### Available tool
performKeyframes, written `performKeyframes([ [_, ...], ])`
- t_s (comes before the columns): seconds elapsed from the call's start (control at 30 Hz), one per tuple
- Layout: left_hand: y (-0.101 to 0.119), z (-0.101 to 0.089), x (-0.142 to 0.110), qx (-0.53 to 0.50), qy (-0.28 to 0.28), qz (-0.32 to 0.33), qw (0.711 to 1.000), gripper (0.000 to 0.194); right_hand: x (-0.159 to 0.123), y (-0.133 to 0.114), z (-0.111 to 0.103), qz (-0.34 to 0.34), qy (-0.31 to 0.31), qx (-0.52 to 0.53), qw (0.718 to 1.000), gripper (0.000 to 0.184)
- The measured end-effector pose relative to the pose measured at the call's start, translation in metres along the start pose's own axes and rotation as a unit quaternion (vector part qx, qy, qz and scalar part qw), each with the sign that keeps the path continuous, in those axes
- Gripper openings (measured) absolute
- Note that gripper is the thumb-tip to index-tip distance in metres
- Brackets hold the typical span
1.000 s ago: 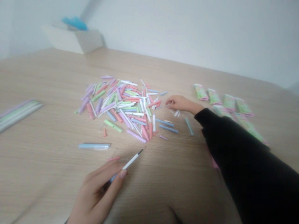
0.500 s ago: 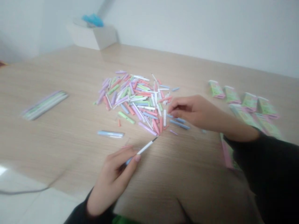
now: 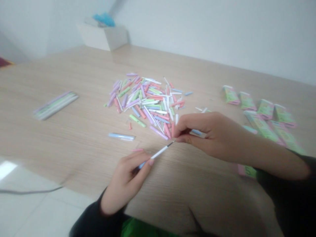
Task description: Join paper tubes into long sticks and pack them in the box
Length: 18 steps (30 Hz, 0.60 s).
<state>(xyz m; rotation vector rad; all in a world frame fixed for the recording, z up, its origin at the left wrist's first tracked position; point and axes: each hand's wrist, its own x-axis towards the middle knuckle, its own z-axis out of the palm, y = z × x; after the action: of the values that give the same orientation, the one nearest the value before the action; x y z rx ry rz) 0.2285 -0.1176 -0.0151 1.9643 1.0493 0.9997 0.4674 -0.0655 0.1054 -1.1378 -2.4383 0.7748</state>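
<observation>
My left hand [image 3: 132, 171] is closed around a slim pen [image 3: 160, 152], white along the shaft, blue at the rear and dark at its tip. The pen slants up to the right. At that tip the fingertips of my right hand [image 3: 197, 131] are pinched together; whatever they hold is too small to make out. Just beyond both hands lies a loose pile of short pen parts [image 3: 150, 98] in purple, green, red, blue and white. A clear-and-blue tube [image 3: 121, 136] rests on the table left of the pile.
Pink-and-green boxes [image 3: 264, 126] stand and lie at the right, partly behind my right arm. A bundle of long pens [image 3: 56, 105] lies at the left. At the back, a white box [image 3: 106, 36] holds something blue. A cable [image 3: 32, 192] runs below the table's left edge.
My right hand has come down and left from beside the pile to the pen's tip. My left hand keeps hold of the pen. The view has shifted slightly.
</observation>
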Motion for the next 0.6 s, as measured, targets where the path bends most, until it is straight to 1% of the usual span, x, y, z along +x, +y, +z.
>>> performKeyframes([
  [0.2, 0.001, 0.0, -0.001, -0.002, 0.0, 0.008, 1.0, 0.023, 0.004, -0.006, 0.013, -0.028, -0.02, -0.031, 0.999, 0.014],
  [0.3, 0.001, -0.001, -0.002, 0.001, 0.002, 0.008, 1.0, 0.024, 0.003, -0.005, 0.016, -0.013, -0.008, -0.01, 1.0, 0.005],
  [0.37, 0.001, -0.001, -0.002, 0.003, 0.007, 0.003, 1.0, 0.027, -0.001, -0.001, 0.01, -0.007, 0.026, 0.007, 1.0, 0.025],
  [0.4, 0.001, -0.001, -0.002, 0.005, 0.008, 0.001, 1.0, 0.028, -0.002, 0.003, 0.005, -0.007, 0.048, 0.006, 0.999, 0.033],
  [0.43, 0.001, -0.001, -0.002, 0.008, 0.008, 0.0, 1.0, 0.028, -0.004, 0.008, -0.001, -0.006, 0.072, -0.004, 0.997, 0.035],
  [0.5, 0.0, -0.001, -0.001, 0.013, 0.011, 0.005, 1.0, 0.028, -0.007, 0.024, -0.013, 0.014, 0.113, -0.043, 0.993, 0.03],
  [0.53, 0.0, -0.001, -0.001, 0.016, 0.013, 0.007, 1.0, 0.028, -0.008, 0.034, -0.018, 0.035, 0.12, -0.071, 0.99, 0.027],
  [0.6, -0.001, -0.001, -0.001, 0.021, 0.022, 0.009, 0.999, 0.027, -0.009, 0.056, -0.023, 0.093, 0.096, -0.133, 0.982, 0.024],
])
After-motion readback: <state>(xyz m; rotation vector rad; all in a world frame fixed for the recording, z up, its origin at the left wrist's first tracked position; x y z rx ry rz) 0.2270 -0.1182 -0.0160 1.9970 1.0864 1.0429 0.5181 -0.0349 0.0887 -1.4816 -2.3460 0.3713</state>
